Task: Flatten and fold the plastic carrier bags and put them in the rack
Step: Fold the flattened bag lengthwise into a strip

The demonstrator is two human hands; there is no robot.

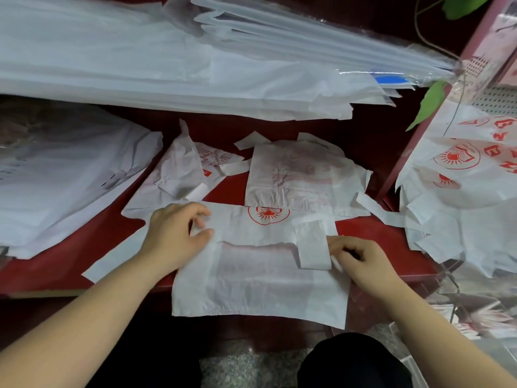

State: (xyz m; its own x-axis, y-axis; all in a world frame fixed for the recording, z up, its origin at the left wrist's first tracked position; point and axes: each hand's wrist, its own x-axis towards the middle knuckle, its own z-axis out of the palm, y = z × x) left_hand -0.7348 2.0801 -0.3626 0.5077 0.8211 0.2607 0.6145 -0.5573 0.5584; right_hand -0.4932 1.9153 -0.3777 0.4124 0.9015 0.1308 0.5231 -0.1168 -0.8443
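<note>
A white carrier bag point(260, 278) with a red round logo lies flat on the red shelf point(70, 264), its lower edge hanging over the front. My left hand point(176, 233) pinches the bag's left handle near the top. My right hand point(361, 261) pinches the right edge beside the right handle strip point(312, 243), which is folded down onto the bag. Two more crumpled white bags point(179, 175) point(302, 177) lie just behind it.
Stacks of large white bags point(140, 65) fill the back of the shelf, and another pile point(56, 175) sits at the left. At the right, a red perforated rack point(475, 63) holds printed bags point(461, 169) spilling out. Green leaves point(430, 102) hang by the rack.
</note>
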